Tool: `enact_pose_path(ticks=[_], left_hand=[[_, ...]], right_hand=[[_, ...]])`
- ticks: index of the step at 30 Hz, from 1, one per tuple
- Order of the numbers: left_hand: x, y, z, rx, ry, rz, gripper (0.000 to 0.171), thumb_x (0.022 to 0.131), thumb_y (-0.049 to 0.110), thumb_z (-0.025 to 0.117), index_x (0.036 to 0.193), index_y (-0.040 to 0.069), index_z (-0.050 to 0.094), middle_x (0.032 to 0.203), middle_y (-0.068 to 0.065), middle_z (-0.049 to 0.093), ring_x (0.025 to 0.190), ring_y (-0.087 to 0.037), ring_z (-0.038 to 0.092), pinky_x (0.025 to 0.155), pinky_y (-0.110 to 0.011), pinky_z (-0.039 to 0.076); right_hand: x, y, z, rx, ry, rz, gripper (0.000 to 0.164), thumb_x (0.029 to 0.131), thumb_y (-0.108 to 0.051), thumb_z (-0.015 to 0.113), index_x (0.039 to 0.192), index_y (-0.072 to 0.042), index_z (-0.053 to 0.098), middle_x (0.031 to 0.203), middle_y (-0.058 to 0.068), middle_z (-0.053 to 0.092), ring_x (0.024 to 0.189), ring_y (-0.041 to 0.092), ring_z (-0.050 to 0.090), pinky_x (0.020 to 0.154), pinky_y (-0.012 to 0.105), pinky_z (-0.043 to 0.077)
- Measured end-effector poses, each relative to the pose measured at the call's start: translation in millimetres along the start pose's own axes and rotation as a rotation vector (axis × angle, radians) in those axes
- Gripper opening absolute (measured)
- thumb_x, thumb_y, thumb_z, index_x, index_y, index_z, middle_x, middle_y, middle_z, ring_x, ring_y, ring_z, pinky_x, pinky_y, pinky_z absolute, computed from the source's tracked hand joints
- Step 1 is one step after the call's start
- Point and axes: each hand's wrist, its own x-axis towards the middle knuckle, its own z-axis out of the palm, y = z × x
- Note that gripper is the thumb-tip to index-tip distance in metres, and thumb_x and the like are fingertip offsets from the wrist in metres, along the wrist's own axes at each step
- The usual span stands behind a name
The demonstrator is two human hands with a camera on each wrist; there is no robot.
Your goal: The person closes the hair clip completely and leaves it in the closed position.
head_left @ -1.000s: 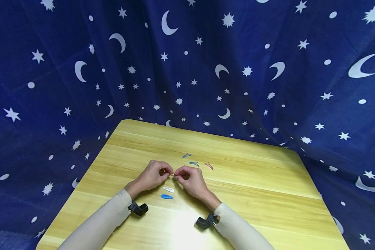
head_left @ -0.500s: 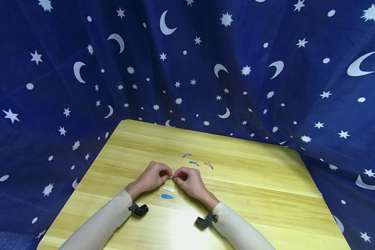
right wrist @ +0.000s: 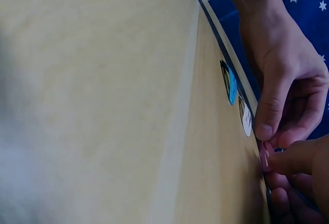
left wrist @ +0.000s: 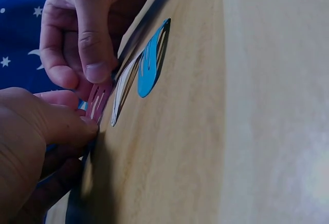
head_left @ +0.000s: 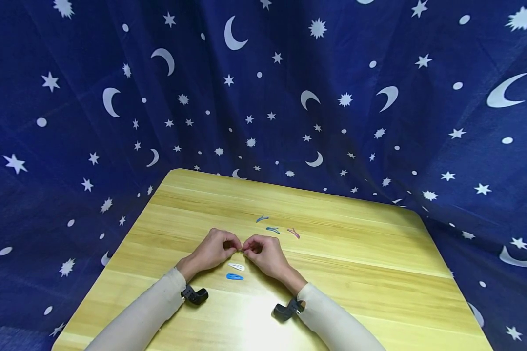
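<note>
Over the middle of the table, both hands meet at a small pink snap hair clip. My left hand pinches one end of it between thumb and fingers. At the other end, the thumb and fingertips of my right hand pinch the clip. In the head view the fingers almost hide it; the right wrist view shows a sliver of the pink clip. Just nearer than the hands, a white snap clip and a blue snap clip lie flat.
Beyond the hands lie two blue clips, one farther back and one nearer, and a pink clip, their arms spread. The wooden table ends at a dark blue curtain with moons and stars.
Both hands have come slightly nearer the body and closer together around the pink clip. The clips lying on the table have stayed put.
</note>
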Motion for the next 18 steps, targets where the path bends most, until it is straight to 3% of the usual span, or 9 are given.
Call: enact_pose_path(ticks=[8,18], left_hand=[[-1.1,0.9,-0.9,-0.031,-0.030,-0.017,0.025,0.090,-0.006,0.083,0.094,0.018,0.083,0.088,0.009,0.080,0.077,0.001,0.067,0.072,-0.022,0.060],[-1.4,0.3,-3.9,-0.050,-0.041,-0.007,0.021,0.089,-0.002,0.085,0.098,0.016,0.083,0.091,0.006,0.081,0.080,0.000,0.070,0.076,-0.023,0.062]], right_hand=[[-0.2,-2.6,-0.9,0.012,-0.022,0.022,0.017,0.086,0.007,0.084,0.098,-0.006,0.080,0.091,0.006,0.082,0.077,0.005,0.071,0.071,0.019,0.061],[-1.4,1.1,-3.4,0.028,-0.033,0.015,0.012,0.090,0.001,0.086,0.098,-0.005,0.080,0.089,0.005,0.081,0.075,0.006,0.072,0.070,0.021,0.063]])
